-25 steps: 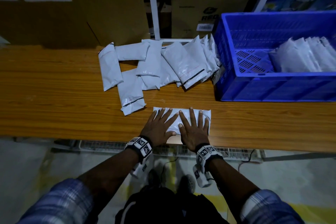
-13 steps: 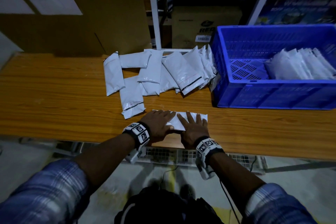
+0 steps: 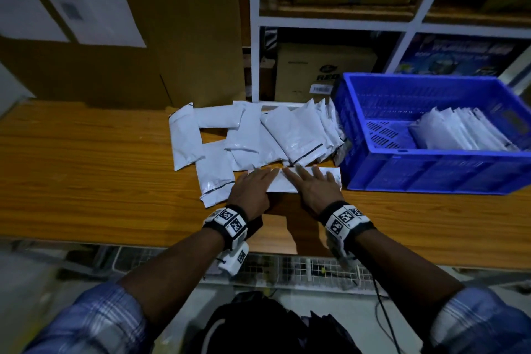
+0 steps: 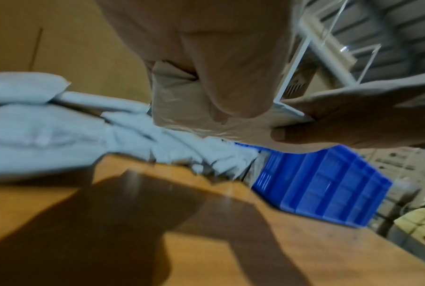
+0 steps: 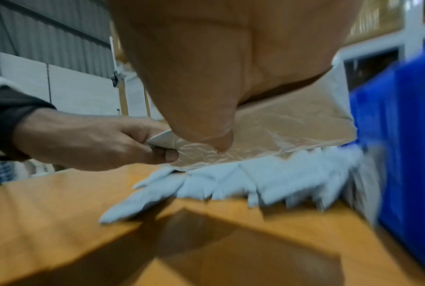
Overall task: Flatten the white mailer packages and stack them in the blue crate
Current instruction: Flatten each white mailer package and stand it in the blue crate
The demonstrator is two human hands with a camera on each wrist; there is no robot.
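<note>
Gripping: left hand (image 3: 253,191) and right hand (image 3: 314,188) each pinch one flat white plastic mailer (image 3: 290,183), thumbs beneath, fingers on top, likely so it stays flat.
Mailer position: lifted clear of the wooden tabletop (image 3: 86,181), just beside the blue plastic crate (image 3: 431,172).
Crate contents: flattened white mailers (image 3: 459,132) already leaning inside.
Waiting: puffy white mailer pile (image 3: 258,135) behind.

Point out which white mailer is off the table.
The mailer held by both hands, left hand and right hand, beside the crate. The pile lies on the table.
</note>
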